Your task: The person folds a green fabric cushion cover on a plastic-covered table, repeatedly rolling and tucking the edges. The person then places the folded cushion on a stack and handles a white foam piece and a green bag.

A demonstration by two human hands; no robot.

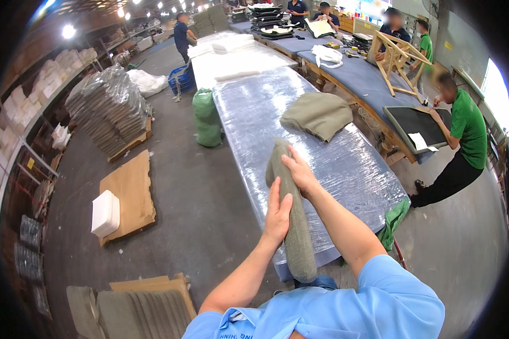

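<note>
A grey-green fabric-covered cushion (301, 248) stands on edge in front of my body, its narrow side facing up. My left hand (277, 217) presses against its left face with the fingers stretched along it. Against the right face, a little farther up, lies my right hand (300, 174), fingers reaching over the upper edge. The cushion is held between the two palms. Beyond it, a loose-looking piece of the same grey-green fabric (318, 114) lies on the table covered in clear plastic film (254, 124).
A green sack (206, 118) stands at the table's left side. Left on the floor are cardboard (131, 198) with a white foam block (106, 213) and a wrapped stack (110, 107). Stacked cushions (144, 311) sit lower left. A person in green (469, 124) works at the right-hand table.
</note>
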